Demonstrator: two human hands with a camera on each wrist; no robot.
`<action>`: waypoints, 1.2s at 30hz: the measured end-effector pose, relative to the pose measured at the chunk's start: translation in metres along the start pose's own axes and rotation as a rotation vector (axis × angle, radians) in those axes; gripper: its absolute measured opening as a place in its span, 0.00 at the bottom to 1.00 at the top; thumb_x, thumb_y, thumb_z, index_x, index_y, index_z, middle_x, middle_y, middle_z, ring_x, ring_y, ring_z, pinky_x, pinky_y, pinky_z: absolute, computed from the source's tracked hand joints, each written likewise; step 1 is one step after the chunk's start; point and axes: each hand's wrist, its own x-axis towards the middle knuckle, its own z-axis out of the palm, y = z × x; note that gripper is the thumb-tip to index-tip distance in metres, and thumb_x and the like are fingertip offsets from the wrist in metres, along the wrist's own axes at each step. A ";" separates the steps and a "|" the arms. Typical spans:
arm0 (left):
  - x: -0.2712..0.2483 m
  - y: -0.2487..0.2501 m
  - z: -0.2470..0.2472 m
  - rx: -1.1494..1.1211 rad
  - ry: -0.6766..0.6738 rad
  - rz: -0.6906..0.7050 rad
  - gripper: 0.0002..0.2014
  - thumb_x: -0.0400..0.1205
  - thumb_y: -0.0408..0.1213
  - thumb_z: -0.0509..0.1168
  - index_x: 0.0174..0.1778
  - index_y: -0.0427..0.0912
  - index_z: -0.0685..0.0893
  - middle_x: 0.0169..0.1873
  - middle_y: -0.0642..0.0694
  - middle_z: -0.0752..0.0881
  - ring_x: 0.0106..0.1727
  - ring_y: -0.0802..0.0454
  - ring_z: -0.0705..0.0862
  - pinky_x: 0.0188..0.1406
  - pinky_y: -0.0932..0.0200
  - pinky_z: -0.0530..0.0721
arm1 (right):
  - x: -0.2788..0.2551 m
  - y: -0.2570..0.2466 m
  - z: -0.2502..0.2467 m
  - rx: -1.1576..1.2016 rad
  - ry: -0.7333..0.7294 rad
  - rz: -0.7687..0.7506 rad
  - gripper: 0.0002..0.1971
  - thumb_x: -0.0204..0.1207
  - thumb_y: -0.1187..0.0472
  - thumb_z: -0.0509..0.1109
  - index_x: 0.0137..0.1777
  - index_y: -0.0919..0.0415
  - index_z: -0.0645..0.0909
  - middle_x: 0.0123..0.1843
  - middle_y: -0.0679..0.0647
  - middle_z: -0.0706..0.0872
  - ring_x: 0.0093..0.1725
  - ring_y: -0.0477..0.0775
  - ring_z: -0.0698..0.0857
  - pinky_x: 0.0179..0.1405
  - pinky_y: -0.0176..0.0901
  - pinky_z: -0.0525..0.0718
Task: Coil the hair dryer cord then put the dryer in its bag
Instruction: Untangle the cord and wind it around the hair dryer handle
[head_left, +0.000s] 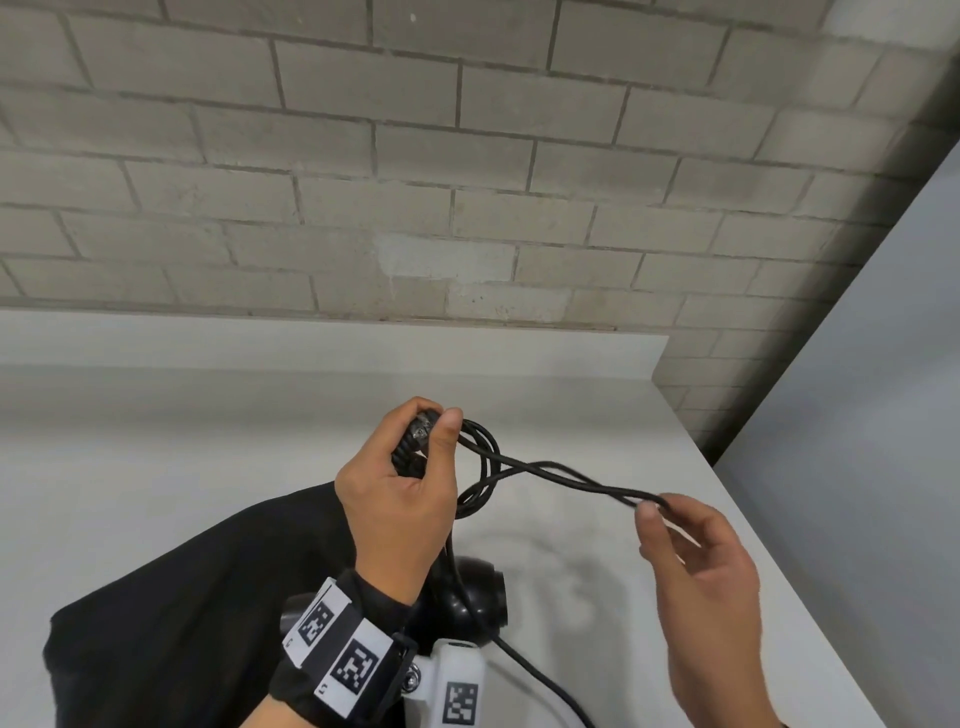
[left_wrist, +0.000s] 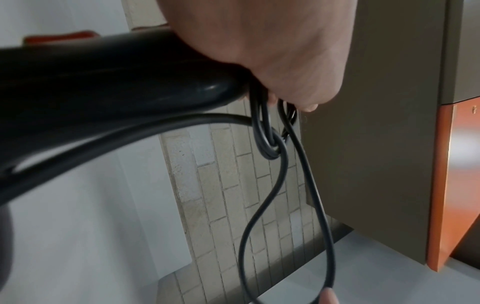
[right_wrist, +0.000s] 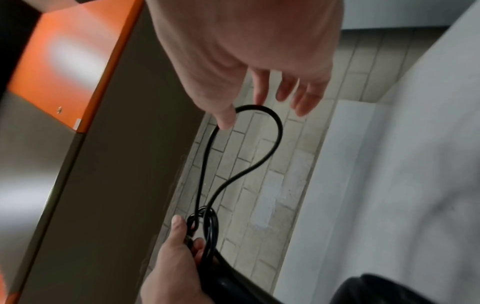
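My left hand (head_left: 431, 415) grips the end of the black hair dryer's (head_left: 475, 592) handle, and the dryer body hangs below my wrist. The same hand holds several loops of the black cord (head_left: 561, 475) against the handle. One long loop stretches right to my right hand (head_left: 652, 506), which pinches its far end between thumb and index finger; the other fingers are spread. The right wrist view shows that loop (right_wrist: 207, 164) running down to the left hand (right_wrist: 176, 263). The black bag (head_left: 197, 597) lies flat on the table under my left forearm.
The grey table (head_left: 597, 415) ends against a low backsplash and a brick wall (head_left: 467, 156). Its right edge (head_left: 779, 545) runs diagonally past my right hand. A grey cabinet with an orange edge (left_wrist: 441, 205) shows in the wrist views.
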 end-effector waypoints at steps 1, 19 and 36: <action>0.000 0.000 0.000 -0.001 0.003 -0.004 0.06 0.81 0.50 0.69 0.43 0.52 0.86 0.36 0.52 0.86 0.33 0.56 0.82 0.35 0.70 0.79 | 0.000 0.002 0.003 0.001 0.033 0.022 0.11 0.71 0.51 0.77 0.47 0.53 0.81 0.43 0.47 0.86 0.41 0.53 0.84 0.40 0.39 0.79; 0.000 -0.002 -0.003 -0.022 -0.012 -0.019 0.12 0.81 0.50 0.69 0.45 0.45 0.88 0.36 0.55 0.87 0.35 0.58 0.86 0.38 0.72 0.80 | -0.007 -0.005 0.074 -0.640 -0.566 -1.052 0.17 0.77 0.73 0.72 0.64 0.60 0.84 0.67 0.50 0.85 0.66 0.47 0.82 0.67 0.41 0.79; 0.002 -0.005 0.000 -0.009 -0.015 0.022 0.11 0.82 0.48 0.69 0.44 0.43 0.88 0.31 0.57 0.84 0.33 0.59 0.83 0.36 0.73 0.77 | -0.022 -0.027 0.016 -0.697 -0.638 -0.672 0.06 0.79 0.45 0.67 0.51 0.40 0.83 0.42 0.36 0.74 0.31 0.36 0.75 0.32 0.22 0.70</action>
